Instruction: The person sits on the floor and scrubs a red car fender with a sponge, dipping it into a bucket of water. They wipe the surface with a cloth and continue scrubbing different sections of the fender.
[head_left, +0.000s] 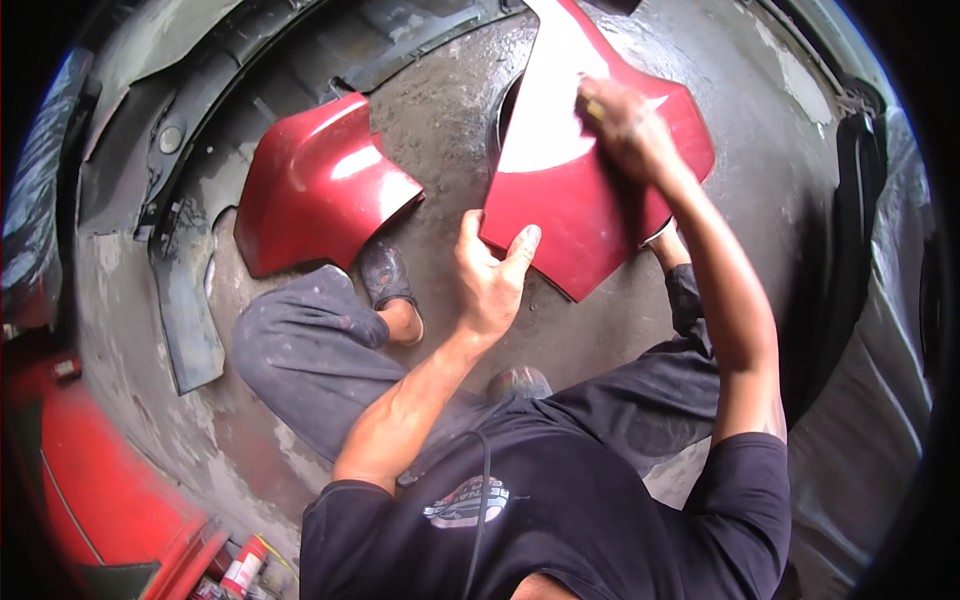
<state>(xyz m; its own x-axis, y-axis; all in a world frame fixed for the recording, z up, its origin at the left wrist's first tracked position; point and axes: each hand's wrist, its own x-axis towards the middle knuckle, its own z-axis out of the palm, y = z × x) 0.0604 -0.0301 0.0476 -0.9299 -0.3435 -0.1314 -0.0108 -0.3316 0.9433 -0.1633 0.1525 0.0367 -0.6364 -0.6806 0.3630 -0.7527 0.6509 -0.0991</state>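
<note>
A glossy red painted car body panel (555, 202) stands tilted in front of me, with bright white glare across its upper part. My left hand (491, 281) grips its lower left edge, the thumb on the painted face. My right hand (622, 124), blurred, is on the panel's upper face with its fingers curled down. A small yellow spot shows at those fingers; whether it is a ring or a held item I cannot tell. To the left, a second red body panel (322, 187), curved like a bumper corner, rests above my shoe.
A dark bumper cover (187, 300) curves along the left and top. Grey plastic sheeting (847, 420) hangs at the right. A red car part (105, 465) and a red-and-white can (244, 566) are at lower left. My bent legs straddle the stained concrete floor (442, 97).
</note>
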